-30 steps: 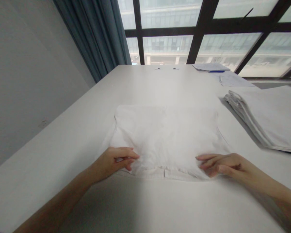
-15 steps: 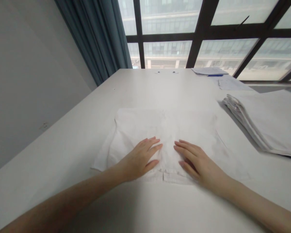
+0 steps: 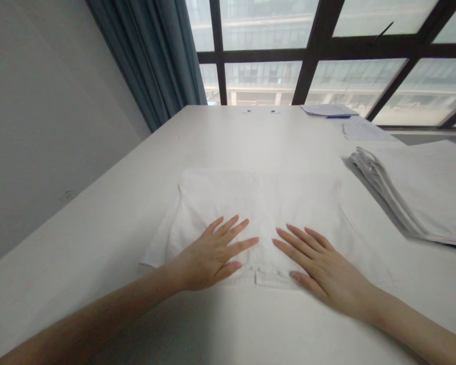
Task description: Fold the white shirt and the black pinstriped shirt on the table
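A white cloth garment (image 3: 220,190) lies flat on the white table (image 3: 228,329), with slight wrinkles and a gathered edge nearest me. My left hand (image 3: 213,253) rests palm down on its left half, fingers spread. On the right half lies my right hand (image 3: 323,268), also palm down with its fingers apart. Neither hand holds anything. Between the fingertips of the two hands runs the garment's middle strip.
A stack of folded white cloth (image 3: 425,187) lies at the right. Papers (image 3: 329,110) and a blue pen (image 3: 338,117) sit at the far right corner. A blue curtain (image 3: 155,61) hangs beyond the table's far left side, beside the windows.
Both hands have spread their fingers wider. My left hand has shifted slightly left, my right hand slightly right and nearer to me.
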`<action>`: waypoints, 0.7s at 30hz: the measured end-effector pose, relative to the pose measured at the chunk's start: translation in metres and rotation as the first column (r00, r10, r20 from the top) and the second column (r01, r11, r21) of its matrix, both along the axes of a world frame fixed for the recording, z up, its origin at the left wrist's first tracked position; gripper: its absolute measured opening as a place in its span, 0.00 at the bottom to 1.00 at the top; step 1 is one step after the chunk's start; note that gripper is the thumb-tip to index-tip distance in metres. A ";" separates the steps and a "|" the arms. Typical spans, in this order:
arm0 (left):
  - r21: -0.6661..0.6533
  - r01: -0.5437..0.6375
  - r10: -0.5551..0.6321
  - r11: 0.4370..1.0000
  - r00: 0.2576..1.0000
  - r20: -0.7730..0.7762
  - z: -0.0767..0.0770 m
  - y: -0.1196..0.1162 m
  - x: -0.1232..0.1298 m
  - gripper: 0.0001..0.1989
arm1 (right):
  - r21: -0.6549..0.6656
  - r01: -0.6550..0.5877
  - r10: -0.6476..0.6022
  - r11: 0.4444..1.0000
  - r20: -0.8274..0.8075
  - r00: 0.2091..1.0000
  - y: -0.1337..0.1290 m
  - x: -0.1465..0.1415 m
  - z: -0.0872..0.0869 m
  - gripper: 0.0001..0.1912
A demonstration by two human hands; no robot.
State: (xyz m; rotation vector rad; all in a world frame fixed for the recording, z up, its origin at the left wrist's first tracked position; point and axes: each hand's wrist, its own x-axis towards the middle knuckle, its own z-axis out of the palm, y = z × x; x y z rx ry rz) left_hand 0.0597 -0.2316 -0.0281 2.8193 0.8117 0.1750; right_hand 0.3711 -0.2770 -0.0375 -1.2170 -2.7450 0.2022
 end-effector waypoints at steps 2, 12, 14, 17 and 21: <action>0.009 -0.007 0.007 1.000 1.000 0.004 -0.001 -0.003 -0.006 0.27 | -0.004 0.007 -0.007 1.000 -0.009 1.000 -0.003 0.005 0.000 0.33; 0.084 -0.142 0.150 0.986 0.984 -0.093 -0.010 -0.017 -0.035 0.40 | 0.021 0.026 -0.026 0.999 0.025 0.999 -0.010 0.021 0.000 0.35; 0.094 -0.154 0.162 0.984 0.983 -0.091 -0.012 -0.019 -0.037 0.40 | 0.023 0.031 -0.031 0.999 0.015 0.999 -0.013 0.023 -0.001 0.35; 0.084 -0.148 0.155 0.985 0.984 -0.086 -0.011 -0.021 -0.038 0.40 | 0.007 0.042 -0.042 0.999 0.016 0.999 -0.017 0.027 -0.001 0.36; 0.035 -0.126 0.129 0.991 0.988 -0.088 -0.002 -0.018 -0.043 0.36 | -0.059 0.055 -0.055 0.997 0.007 0.998 -0.019 0.030 0.006 0.34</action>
